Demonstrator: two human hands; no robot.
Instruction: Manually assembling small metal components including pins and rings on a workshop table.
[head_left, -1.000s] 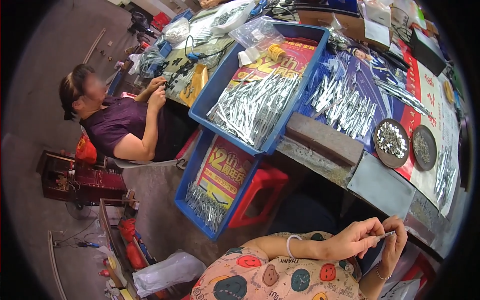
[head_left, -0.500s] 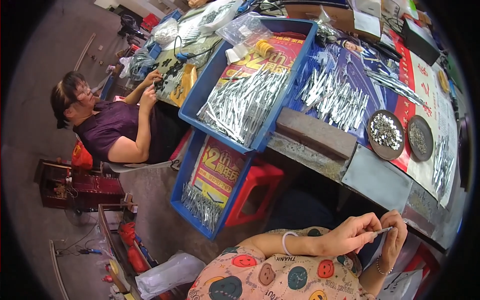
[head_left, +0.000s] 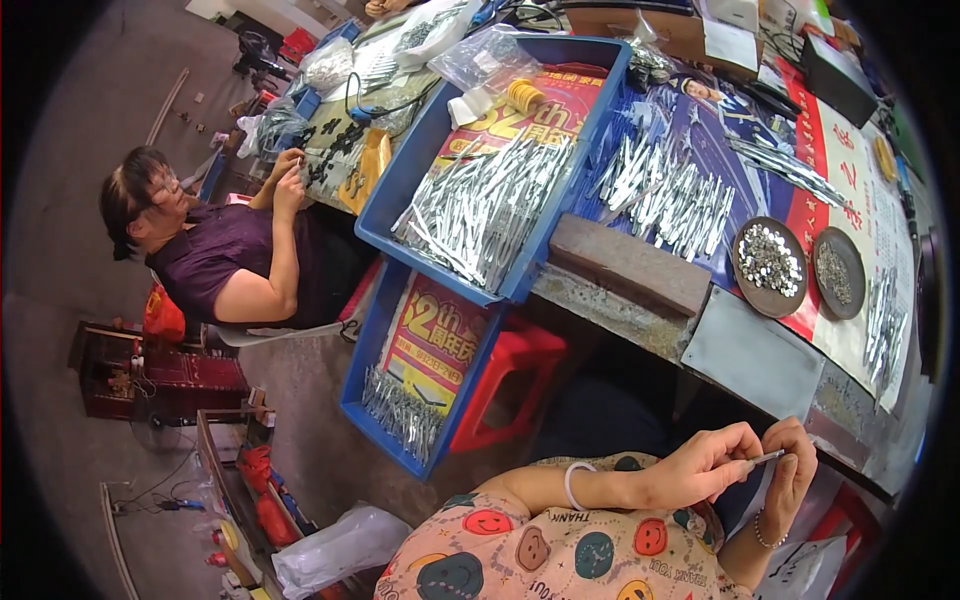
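Observation:
My left hand [head_left: 692, 470], with a white bangle at its wrist, pinches a thin silvery metal strip [head_left: 768, 457] over my lap at the bench's front edge. Fingers of my right hand [head_left: 790, 468] close around the strip's far end; a beaded bracelet circles that wrist. Most of the strip is hidden by my fingers. Just beyond my hands lies a bare grey metal plate [head_left: 755, 352] on the bench. Farther right stand a round brown dish [head_left: 769, 306] of small shiny discs and a smaller dish [head_left: 838, 275] of tiny metal parts.
Many metal strips fill a large blue tray [head_left: 375, 228]; a lower blue tray [head_left: 352, 402] holds small metal parts beside a red stool [head_left: 510, 385]. A strip pile [head_left: 665, 195] lies behind a rusty metal bar [head_left: 628, 262]. At left, a seated co-worker [head_left: 235, 250] handles small dark pieces.
My hands stay almost in place, still on the strip, with only a slight shift of the fingers. The co-worker's hands have moved a little left and down.

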